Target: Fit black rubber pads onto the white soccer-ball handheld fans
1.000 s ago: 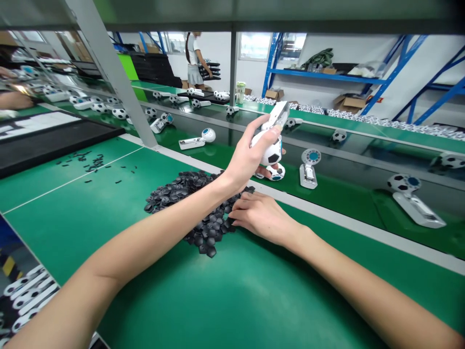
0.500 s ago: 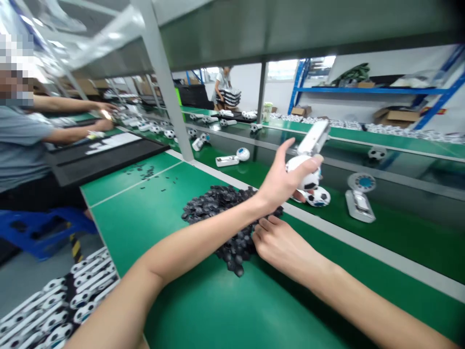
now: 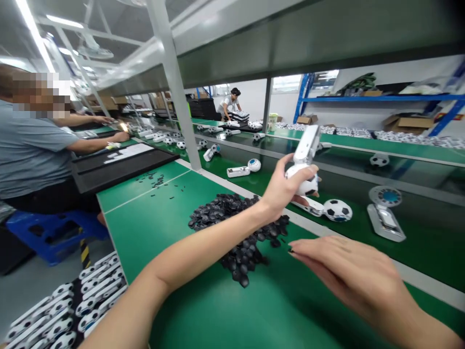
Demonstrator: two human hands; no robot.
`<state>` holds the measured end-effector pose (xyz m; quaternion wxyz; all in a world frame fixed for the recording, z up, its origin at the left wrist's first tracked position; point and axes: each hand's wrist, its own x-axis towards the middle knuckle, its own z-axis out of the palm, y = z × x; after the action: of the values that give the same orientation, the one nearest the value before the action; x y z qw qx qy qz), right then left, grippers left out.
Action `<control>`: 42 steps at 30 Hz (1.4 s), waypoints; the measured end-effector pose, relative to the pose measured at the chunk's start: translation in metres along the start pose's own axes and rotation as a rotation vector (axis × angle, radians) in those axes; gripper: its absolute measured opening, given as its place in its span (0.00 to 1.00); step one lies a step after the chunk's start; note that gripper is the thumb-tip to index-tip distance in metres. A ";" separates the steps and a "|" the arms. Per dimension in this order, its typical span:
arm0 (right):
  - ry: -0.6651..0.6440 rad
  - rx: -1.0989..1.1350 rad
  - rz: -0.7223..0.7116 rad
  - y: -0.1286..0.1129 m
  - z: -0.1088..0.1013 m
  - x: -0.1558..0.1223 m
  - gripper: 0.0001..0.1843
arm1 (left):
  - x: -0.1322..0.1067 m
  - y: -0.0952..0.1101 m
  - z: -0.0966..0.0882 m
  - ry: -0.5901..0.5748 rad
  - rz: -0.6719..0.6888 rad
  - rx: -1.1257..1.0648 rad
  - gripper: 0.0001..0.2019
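Note:
My left hand (image 3: 281,191) is closed round a white folding handheld fan (image 3: 307,145) with a football-patterned head, and its handle points up. On the near side, my right hand (image 3: 348,266) pinches a small black piece (image 3: 290,251) between thumb and fingertips, just right of a heap of black pieces (image 3: 220,211). The heap lies on the green table, partly hidden behind my left forearm. Beyond my left hand, another football-patterned fan (image 3: 337,210) lies on the belt, and a fan with its blue-centred face up (image 3: 387,208) lies farther right.
A metal post (image 3: 178,87) rises from the table edge, and a shelf (image 3: 290,43) hangs overhead. More fans (image 3: 243,168) lie along the belt (image 3: 428,203). At left, a co-worker (image 3: 36,140) sits beside a black tray (image 3: 119,167). Stacked fans (image 3: 61,310) stand at lower left.
My right hand has drawn back from the heap to the right, with a small black piece at its fingertips. My left hand still holds the fan. The view has shifted slightly.

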<state>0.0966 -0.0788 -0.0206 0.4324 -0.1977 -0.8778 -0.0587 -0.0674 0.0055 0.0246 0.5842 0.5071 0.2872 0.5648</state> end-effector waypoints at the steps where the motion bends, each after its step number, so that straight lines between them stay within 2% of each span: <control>1: 0.057 -0.003 -0.017 -0.002 -0.009 -0.002 0.12 | 0.000 0.000 0.001 0.016 0.004 0.003 0.48; 2: 0.080 -0.013 -0.039 -0.003 -0.017 -0.004 0.15 | 0.001 -0.001 0.002 0.026 0.009 0.009 0.47; 4: 0.046 -0.038 -0.067 -0.006 -0.032 -0.007 0.18 | 0.002 -0.002 0.003 0.026 0.017 0.022 0.44; 8: -0.014 -0.128 -0.077 -0.009 -0.051 -0.011 0.16 | 0.002 -0.004 0.003 0.005 -0.010 0.041 0.40; 13: 0.083 -0.213 -0.086 -0.009 -0.061 -0.010 0.13 | 0.000 -0.004 0.002 -0.028 -0.009 0.051 0.39; 17: 0.164 -0.187 -0.064 -0.008 -0.056 -0.001 0.14 | 0.002 -0.002 -0.001 -0.107 0.062 0.051 0.33; 20: 0.313 -0.035 0.100 -0.008 -0.047 0.010 0.12 | 0.002 0.000 0.001 -0.142 0.143 0.104 0.27; 23: 0.455 0.186 0.473 -0.006 -0.042 0.019 0.06 | -0.003 -0.004 0.006 -0.111 0.194 0.182 0.26; 25: 0.478 0.388 0.707 -0.003 -0.043 0.023 0.08 | -0.008 -0.009 0.010 -0.114 0.225 0.223 0.28; 27: 0.446 0.601 0.837 0.000 -0.044 0.025 0.13 | -0.013 -0.013 0.012 -0.137 0.252 0.244 0.29; 31: 0.380 0.800 0.951 0.006 -0.045 0.026 0.22 | -0.021 -0.015 0.016 -0.145 0.303 0.330 0.29; 37: 0.227 0.891 1.061 0.007 -0.038 0.026 0.24 | -0.025 -0.011 0.013 -0.112 0.450 0.563 0.29; 42: 0.255 0.996 1.130 0.003 -0.036 0.027 0.27 | -0.024 -0.015 0.008 -0.137 0.522 0.619 0.28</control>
<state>0.1091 -0.0777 0.0226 0.5326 -0.3903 -0.5093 0.5520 -0.0590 -0.0168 0.0077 0.2592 0.7513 0.2656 0.5458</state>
